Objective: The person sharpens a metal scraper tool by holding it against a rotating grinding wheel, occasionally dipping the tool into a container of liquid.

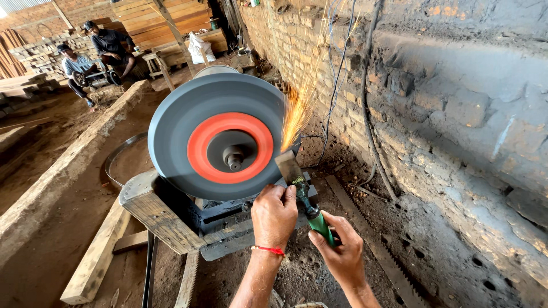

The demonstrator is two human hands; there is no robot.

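Nearest, low in view: right hand (341,250), forearm rising from the bottom edge, wrist bent slightly, fingers wrapped round the green handle (321,226) of a chisel (297,183), thumb laid along the top. Clenched firmly on that handle, knuckles pointing up and left toward the blade.

Just left of that grip: left hand (275,215), forearm coming up almost straight, a red thread bracelet (270,250) tied at the wrist. Fingers curled over the chisel's dark neck, just ahead of the handle, pinching and steadying it; back of the hand facing the camera.

Ahead of both grips, up and slightly left: the flat steel blade (289,165), tilted, its far edge pressed to the rim of a large grey grinding wheel (217,134) with an orange-red centre disc (230,147). Orange sparks (297,111) fanning upward from the point of contact.

Below the left-hand grip: a rough wooden stand (157,214) carrying the wheel, set on dirt floor.

Right of the grips: a long toothed saw blade (394,262) lying flat on the ground, beside a rough brick wall (456,114) with cables (337,74) hanging down it.

Far beyond, up and to the left: a long timber beam (63,171), stacked planks (165,20), and two seated people (94,57) well apart from the hands.
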